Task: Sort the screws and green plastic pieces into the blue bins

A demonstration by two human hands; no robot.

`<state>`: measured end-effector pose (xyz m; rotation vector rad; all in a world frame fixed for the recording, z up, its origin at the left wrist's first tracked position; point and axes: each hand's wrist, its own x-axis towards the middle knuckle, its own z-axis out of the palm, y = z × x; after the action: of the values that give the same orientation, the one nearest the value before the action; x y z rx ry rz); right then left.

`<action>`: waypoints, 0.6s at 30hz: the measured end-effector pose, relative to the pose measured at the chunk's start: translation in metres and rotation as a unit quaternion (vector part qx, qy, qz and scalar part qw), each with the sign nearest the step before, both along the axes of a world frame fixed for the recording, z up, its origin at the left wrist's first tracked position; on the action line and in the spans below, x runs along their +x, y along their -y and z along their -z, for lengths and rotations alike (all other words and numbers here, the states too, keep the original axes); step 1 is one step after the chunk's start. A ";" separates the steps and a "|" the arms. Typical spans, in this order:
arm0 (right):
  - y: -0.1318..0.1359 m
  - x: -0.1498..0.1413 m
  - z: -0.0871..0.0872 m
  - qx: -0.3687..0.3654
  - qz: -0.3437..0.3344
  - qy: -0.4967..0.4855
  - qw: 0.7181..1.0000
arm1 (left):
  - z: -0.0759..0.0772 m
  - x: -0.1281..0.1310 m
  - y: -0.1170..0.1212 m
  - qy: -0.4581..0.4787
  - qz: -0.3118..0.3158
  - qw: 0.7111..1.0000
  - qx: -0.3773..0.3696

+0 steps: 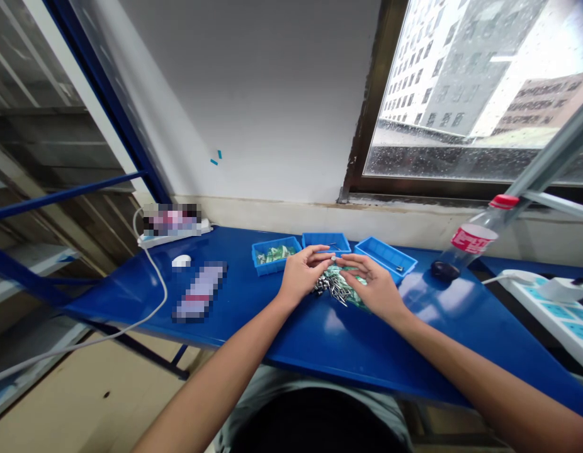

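Both my hands meet over a pile of small metal parts (335, 286) on the blue table (320, 340). My left hand (303, 274) and my right hand (374, 283) pinch together on one small silvery part (333, 257) held between their fingertips. Three blue trays stand just behind: the left tray (274, 254) holds greenish-white pieces, the middle tray (325, 241) is partly hidden by my fingers, and the right tray (386, 255) holds one small dark piece.
A plastic bottle with a red cap (475, 239) leans at the right beside a dark mouse (444, 270). A white power strip (556, 308) lies far right. At the left are a white cable (154, 277), a small white object (181, 260) and blurred items.
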<state>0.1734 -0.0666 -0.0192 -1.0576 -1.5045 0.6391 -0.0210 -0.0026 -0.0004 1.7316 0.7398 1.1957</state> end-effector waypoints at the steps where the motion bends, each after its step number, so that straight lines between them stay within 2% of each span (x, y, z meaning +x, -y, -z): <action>1: 0.000 0.000 0.000 0.006 0.004 0.001 1.000 | 0.000 0.000 -0.001 0.000 -0.003 1.000 0.004; 8: 0.000 0.003 -0.001 0.029 0.068 0.080 0.994 | 0.002 0.002 -0.004 0.001 -0.056 0.998 0.043; 11: 0.000 0.004 -0.003 0.026 0.066 0.092 0.993 | 0.003 0.003 -0.002 -0.012 -0.023 0.998 0.058; 14: 0.001 0.004 -0.005 0.017 0.045 0.091 0.995 | 0.005 0.003 0.001 -0.054 0.015 0.992 0.110; 18: 0.002 0.004 -0.003 0.003 0.043 0.080 0.996 | 0.006 0.004 0.004 -0.091 0.029 0.983 0.159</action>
<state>0.1772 -0.0681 -0.0161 -1.1857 -1.5878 0.4990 -0.0174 -0.0064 -0.0066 2.1338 0.6234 1.1740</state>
